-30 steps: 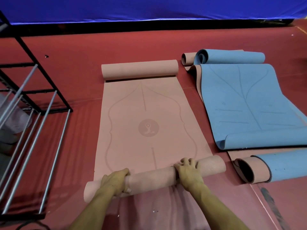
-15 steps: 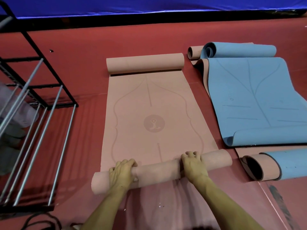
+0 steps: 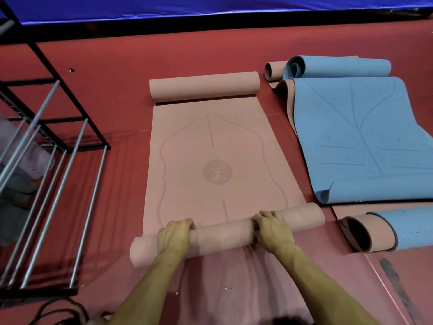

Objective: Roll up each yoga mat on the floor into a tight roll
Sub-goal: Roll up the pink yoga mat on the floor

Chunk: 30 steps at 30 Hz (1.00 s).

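A red floor [image 3: 112, 95] fills most of the view, bounded at the far side by a blue wall covering [image 3: 210, 5] above a black strip. On the person's left stands a black metal rack [image 3: 46, 146] with grey bars, and blurred pale shapes sit behind the bars. In the middle of the floor lies the pink yoga mat [image 3: 210, 146], spread lengthwise away from the person, its far end curled into a roll and its near end wound into a thicker roll [image 3: 225, 235] that lies slightly slanted across the mat. To the right, a blue yoga mat [image 3: 356, 137] lies mostly flat with a pink underside showing along its left edge, its far end curled and its near edge folded over. Nearer on the right rests a loosely rolled mat [image 3: 384, 231], blue outside and pink inside, with its open end facing left. The left hand [image 3: 174, 235] lies on top of the near roll with fingers curled over its far side, gripping it. The right hand [image 3: 273, 228] grips the same roll further right, fingers likewise curled over the top.
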Tool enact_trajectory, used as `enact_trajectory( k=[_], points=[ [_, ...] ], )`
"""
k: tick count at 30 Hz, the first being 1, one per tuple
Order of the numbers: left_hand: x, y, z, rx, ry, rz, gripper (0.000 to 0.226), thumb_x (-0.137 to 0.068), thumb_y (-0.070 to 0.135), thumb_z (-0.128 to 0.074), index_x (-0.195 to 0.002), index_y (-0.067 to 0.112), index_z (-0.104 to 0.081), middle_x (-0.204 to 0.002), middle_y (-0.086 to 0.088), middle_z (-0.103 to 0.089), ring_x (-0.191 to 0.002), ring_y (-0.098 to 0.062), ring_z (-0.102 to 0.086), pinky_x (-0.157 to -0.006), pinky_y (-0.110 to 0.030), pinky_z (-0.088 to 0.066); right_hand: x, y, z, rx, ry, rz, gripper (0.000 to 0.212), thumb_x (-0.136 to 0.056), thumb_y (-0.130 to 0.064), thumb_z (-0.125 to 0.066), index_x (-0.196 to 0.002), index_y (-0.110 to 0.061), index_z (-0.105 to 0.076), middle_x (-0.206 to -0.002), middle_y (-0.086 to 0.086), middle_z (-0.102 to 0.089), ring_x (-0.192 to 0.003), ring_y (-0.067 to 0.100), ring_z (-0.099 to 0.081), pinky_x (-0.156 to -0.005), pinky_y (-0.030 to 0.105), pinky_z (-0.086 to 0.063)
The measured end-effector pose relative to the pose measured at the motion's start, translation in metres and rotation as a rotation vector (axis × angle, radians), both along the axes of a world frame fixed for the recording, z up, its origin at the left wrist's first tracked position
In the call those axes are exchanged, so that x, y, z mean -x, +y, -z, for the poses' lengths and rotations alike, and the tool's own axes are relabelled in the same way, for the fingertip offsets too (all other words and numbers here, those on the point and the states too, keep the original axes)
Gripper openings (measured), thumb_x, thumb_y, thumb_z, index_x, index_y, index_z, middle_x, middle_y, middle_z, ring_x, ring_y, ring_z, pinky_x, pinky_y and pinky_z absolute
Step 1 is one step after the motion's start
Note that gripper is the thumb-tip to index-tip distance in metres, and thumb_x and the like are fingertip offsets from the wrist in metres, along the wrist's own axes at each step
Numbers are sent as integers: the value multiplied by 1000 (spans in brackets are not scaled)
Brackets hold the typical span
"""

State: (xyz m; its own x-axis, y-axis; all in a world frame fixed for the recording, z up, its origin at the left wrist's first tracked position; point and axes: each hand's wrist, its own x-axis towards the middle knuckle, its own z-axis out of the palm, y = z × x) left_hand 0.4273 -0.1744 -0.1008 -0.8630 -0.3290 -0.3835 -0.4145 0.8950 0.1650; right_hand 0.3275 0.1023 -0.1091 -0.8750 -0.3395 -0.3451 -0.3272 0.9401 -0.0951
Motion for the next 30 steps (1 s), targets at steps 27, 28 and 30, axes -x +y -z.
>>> enact_trajectory(
  k=[27, 28, 30],
  points=[
    [-8, 8, 16, 95, 109, 154, 42, -85, 40, -75, -124, 32, -62, -118, 5, -62, -113, -24, -61, -91, -37, -43, 12, 7, 5, -150, 148, -57, 82, -59, -67, -84, -125, -28, -56, -124, 2, -55, -115, 31, -49, -104, 44, -38],
    [-6, 6, 14, 81, 111, 147, 41, -85, 41, -75, -122, 31, -61, -116, 5, -64, -112, -24, -62, -89, -37, -43, 14, 7, 5, -143, 159, -62, 76, -63, -62, -84, -125, -28, -56, -122, 1, -56, -114, 30, -50, -101, 42, -40],
    [-5, 3, 13, 17, 138, 109, 45, -83, 44, -78, -122, 32, -57, -114, 8, -68, -111, -22, -63, -90, -36, -42, 20, 6, 4, -127, 159, -62, 70, -65, -56, -83, -123, -27, -58, -117, 0, -58, -109, 29, -54, -96, 42, -43]
  ],
)
